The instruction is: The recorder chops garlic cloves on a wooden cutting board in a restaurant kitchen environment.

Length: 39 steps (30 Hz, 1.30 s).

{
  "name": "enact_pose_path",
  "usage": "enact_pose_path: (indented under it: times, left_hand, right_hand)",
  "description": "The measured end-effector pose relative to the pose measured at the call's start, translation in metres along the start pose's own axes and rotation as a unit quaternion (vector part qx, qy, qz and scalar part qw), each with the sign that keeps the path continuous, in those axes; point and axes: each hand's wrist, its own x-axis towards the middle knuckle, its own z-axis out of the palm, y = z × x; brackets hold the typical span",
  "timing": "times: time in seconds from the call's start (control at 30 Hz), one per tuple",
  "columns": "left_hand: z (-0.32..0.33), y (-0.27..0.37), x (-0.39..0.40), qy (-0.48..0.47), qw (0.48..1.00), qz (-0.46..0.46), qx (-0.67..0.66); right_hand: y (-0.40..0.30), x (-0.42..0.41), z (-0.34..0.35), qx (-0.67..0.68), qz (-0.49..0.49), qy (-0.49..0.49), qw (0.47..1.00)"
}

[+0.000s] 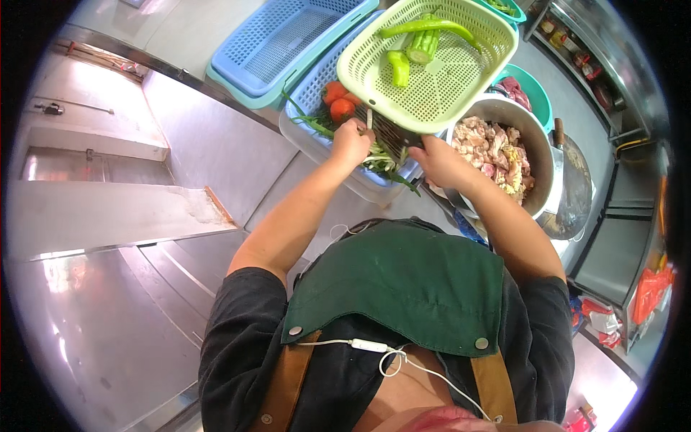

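Note:
My left hand [352, 141] is closed over a pale stalk [370, 118], seemingly scallion, above a blue plastic basket [306, 90]. Gripped in my right hand [441, 161] is a dark, broad-bladed knife [390, 132], its blade slanting toward the left hand. Scallion greens [386, 165] lie in the basket under both hands, and some leaves hang over its near rim. Red tomatoes [342, 109] rest just beyond my left fingers. A pale green colander [360, 60] overlaps the blue basket's far right part. It holds a long green pepper [426, 25] and cut green vegetable pieces [422, 47].
To the right, a large metal pot [541, 162] contains raw chopped meat [494, 151]. Beside it, a cleaver [557, 173] lies on a round chopping board [575, 189]. A teal bowl [534, 86] with red meat stands behind. Stacked blue baskets [237, 59] sit at the upper left.

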Motion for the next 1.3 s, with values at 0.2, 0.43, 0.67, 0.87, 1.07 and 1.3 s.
enact_pose_path:
  times: [0.2,0.43,0.67,0.87,1.07,1.3]
  left_hand:
    - [-0.002,0.006,-0.002,-0.03,1.0,-0.002,0.004]
    - [-0.008,0.018,-0.008,-0.028,0.993,-0.067,-0.089]
    - [0.001,0.019,-0.012,-0.047,0.991,-0.068,-0.105]
    - [-0.007,0.013,-0.009,-0.042,0.957,-0.116,-0.263]
    - [-0.045,0.009,-0.007,-0.115,0.873,-0.138,-0.454]
    - [-0.073,0.029,-0.01,-0.123,0.879,-0.052,-0.457]
  right_hand:
    - [-0.02,0.001,-0.018,0.103,0.221,-0.155,0.957]
    - [-0.026,-0.01,-0.024,0.139,0.245,-0.134,0.95]
    - [-0.022,-0.003,0.002,0.179,0.255,-0.112,0.944]
    - [-0.028,-0.008,-0.007,0.061,0.188,-0.064,0.978]
    - [-0.049,-0.029,-0.048,-0.116,0.135,-0.067,0.982]
    - [-0.074,-0.088,-0.062,-0.187,0.075,0.019,0.979]
